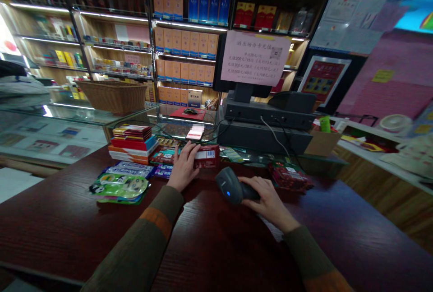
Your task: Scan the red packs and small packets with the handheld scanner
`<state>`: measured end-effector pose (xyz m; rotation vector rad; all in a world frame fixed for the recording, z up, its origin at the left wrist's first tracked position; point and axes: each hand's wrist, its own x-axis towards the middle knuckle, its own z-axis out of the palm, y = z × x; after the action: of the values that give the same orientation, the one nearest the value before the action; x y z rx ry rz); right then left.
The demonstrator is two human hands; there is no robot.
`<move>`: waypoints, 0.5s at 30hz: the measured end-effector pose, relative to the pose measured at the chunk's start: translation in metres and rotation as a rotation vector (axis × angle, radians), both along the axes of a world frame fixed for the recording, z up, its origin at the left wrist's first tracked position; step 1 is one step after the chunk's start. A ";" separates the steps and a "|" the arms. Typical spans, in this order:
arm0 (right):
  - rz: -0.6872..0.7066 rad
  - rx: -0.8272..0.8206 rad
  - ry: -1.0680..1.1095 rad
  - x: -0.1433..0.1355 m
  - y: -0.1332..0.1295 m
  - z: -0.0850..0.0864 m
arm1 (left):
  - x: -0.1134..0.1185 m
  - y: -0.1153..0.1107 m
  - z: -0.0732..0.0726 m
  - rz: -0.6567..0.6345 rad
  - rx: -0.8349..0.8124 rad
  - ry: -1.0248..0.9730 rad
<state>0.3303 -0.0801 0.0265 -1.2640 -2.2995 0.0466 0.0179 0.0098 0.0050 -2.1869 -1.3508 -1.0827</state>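
My right hand is wrapped around the handle of a dark barcode scanner, which shows a small blue light. The scanner's head points left, above the dark wooden counter. My left hand rests at a dark red box with a white barcode label, its fingers over the box's left end. Whether those fingers grip the box or only touch it is hard to tell. Just left of that hand lie purple packets and another reddish package.
On the counter, a stack of boxes and green panda packets stand left. Dark red packages lie right. Behind are a register with a paper sign, trailing cables, a wicker basket and shelves of boxed goods.
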 end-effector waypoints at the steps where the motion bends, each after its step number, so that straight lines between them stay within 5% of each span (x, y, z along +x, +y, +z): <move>1: 0.005 -0.011 -0.005 0.000 -0.001 0.001 | 0.000 0.000 0.000 0.005 -0.005 -0.002; 15: 0.030 -0.073 0.026 0.001 -0.001 0.000 | -0.001 0.000 0.000 0.006 -0.008 -0.007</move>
<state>0.3316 -0.0815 0.0265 -1.2569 -2.3139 0.1575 0.0167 0.0094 0.0048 -2.1861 -1.3659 -1.0851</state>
